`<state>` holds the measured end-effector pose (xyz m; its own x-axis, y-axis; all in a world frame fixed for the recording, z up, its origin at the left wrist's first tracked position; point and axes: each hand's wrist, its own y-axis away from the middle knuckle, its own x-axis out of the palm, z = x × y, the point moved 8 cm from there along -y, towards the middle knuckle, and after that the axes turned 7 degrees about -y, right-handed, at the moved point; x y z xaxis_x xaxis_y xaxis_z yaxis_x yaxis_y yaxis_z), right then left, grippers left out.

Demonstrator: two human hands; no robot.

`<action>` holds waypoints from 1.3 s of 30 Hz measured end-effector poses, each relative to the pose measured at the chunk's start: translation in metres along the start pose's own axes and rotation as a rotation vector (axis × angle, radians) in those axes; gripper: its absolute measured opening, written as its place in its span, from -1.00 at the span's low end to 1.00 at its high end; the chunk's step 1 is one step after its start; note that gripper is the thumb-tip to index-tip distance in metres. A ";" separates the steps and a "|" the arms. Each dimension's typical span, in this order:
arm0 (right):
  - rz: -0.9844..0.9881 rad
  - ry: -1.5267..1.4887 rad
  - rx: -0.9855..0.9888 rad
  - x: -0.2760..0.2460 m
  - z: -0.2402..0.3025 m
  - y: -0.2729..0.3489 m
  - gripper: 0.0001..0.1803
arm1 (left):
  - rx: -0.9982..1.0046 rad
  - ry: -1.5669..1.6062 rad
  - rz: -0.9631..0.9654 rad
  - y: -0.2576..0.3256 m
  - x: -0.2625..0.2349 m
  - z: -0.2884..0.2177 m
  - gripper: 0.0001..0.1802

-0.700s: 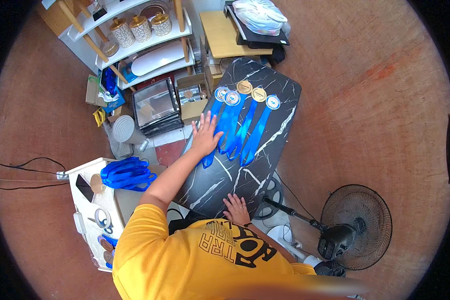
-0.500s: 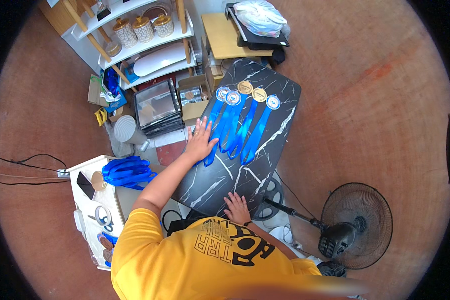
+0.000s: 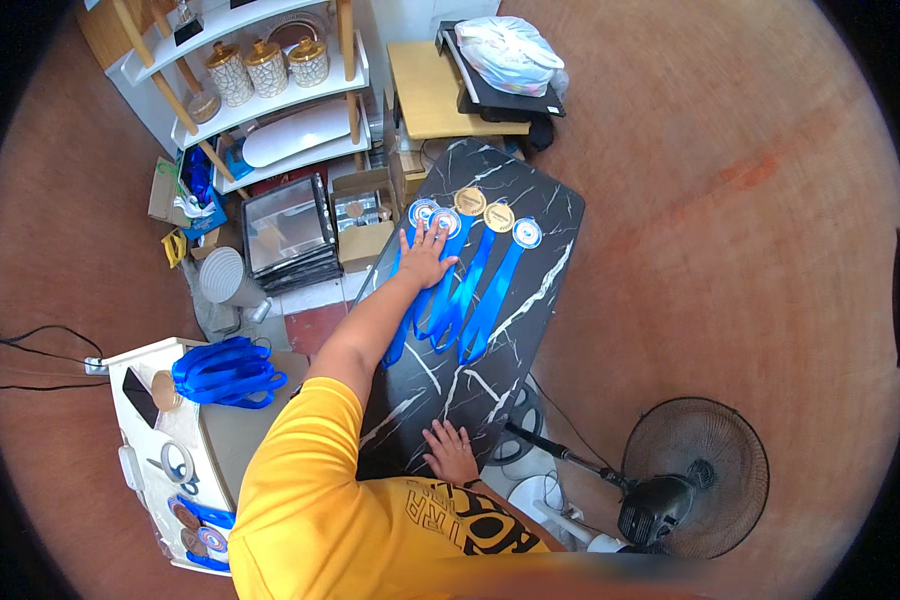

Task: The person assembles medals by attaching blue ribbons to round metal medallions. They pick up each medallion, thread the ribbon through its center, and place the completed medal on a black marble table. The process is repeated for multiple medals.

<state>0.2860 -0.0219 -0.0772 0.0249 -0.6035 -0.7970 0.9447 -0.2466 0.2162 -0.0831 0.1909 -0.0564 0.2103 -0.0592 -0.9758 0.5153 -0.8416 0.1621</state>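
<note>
on the black surface (image 3: 520, 188), the left hand (image 3: 425, 258), grip spread, has been moved farther, so left medals (image 3: 422, 209) can be reached; near, the right hand (image 3: 452, 455) is spread too.

The left hand (image 3: 428, 255) spreads over blue ribbons (image 3: 482, 310) on the black marbled surface (image 3: 410, 425), its fingers (image 3: 431, 229) reaching two white-faced medals (image 3: 422, 211). Two gold medals (image 3: 499, 217) and another white-faced medal (image 3: 527, 233) lie to the right. The right hand (image 3: 451, 455) rests, fingers apart, at the near end. A black fan (image 3: 695, 478) stands beyond.
</note>
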 end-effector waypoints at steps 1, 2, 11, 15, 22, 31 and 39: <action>-0.002 -0.007 0.000 -0.001 0.000 -0.001 -0.36 | -0.006 0.006 0.000 -0.002 0.002 0.001 -0.16; -0.006 0.003 -0.012 -0.002 0.000 -0.001 -0.37 | -0.012 0.011 0.000 -0.004 0.004 0.002 -0.16; 0.020 0.013 -0.015 0.003 -0.003 -0.001 -0.39 | -0.018 0.038 -0.023 -0.011 0.020 -0.001 -0.17; -0.040 -0.003 -0.033 -0.002 -0.001 -0.001 -0.37 | -0.036 0.054 -0.071 -0.011 0.015 -0.004 -0.16; 0.007 0.045 -0.013 0.005 -0.002 -0.005 -0.35 | -0.042 0.225 -0.312 0.066 -0.067 0.002 -0.17; -0.099 -0.029 -0.037 -0.001 0.001 0.000 -0.47 | -0.811 -0.088 -0.882 0.372 -0.197 0.214 -0.20; -0.079 -0.013 -0.070 -0.003 0.003 -0.001 -0.48 | -0.938 0.037 0.022 0.511 -0.125 0.370 0.16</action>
<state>0.2844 -0.0217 -0.0732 -0.0548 -0.5941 -0.8025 0.9642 -0.2404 0.1122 -0.1538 -0.4307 0.0941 0.2457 -0.0390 -0.9686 0.9668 -0.0632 0.2477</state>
